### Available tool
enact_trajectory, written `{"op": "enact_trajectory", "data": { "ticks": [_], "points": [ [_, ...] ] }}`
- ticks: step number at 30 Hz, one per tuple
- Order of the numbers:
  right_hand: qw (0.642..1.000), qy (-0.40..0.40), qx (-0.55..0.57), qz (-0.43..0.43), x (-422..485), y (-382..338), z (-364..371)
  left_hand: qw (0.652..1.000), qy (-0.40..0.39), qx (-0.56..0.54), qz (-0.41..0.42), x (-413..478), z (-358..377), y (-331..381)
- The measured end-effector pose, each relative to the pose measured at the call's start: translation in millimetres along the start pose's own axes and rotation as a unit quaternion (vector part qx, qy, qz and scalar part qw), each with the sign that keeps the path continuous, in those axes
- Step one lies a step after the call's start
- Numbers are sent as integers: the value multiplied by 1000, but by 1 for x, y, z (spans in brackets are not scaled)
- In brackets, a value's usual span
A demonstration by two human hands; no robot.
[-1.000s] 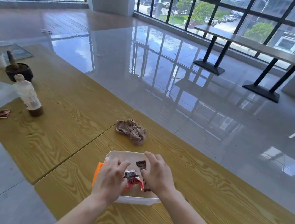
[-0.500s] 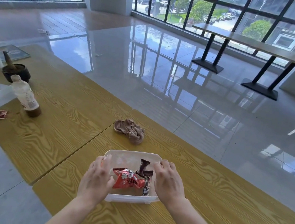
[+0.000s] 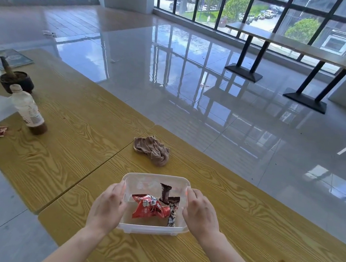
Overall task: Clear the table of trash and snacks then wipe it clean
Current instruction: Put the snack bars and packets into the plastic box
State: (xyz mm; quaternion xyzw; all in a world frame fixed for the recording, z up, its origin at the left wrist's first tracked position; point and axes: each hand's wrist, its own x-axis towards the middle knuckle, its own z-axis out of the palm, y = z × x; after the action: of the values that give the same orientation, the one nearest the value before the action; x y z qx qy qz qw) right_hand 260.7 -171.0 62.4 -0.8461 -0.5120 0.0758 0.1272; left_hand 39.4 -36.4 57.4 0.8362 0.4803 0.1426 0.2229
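Hands: left hand (image 3: 107, 206) and right hand (image 3: 200, 213) now clasped on the clear plastic container's (image 3: 157, 178) sides — wrappers released.
Contents: red snack packet (image 3: 149, 207), dark bars inside.
Pending: rag (image 3: 152, 149) untouched — wiping awaited.

Bare hands (image 3: 107, 207) and forearms, no sleeves showing

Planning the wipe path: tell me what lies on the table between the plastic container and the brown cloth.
Nothing: the head view shows only bare wood between the plastic container and the brown cloth.
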Motion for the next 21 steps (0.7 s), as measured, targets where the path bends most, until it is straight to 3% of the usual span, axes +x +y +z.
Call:
{"op": "enact_trajectory", "data": {
  "ticks": [12,21],
  "points": [
    [998,54,15,35,-4,18,-21,999,16,3,32,14,-8,26],
    [988,107,32,105,-36,63,-60,993,-13,0,114,24,12,87]
  ]
}}
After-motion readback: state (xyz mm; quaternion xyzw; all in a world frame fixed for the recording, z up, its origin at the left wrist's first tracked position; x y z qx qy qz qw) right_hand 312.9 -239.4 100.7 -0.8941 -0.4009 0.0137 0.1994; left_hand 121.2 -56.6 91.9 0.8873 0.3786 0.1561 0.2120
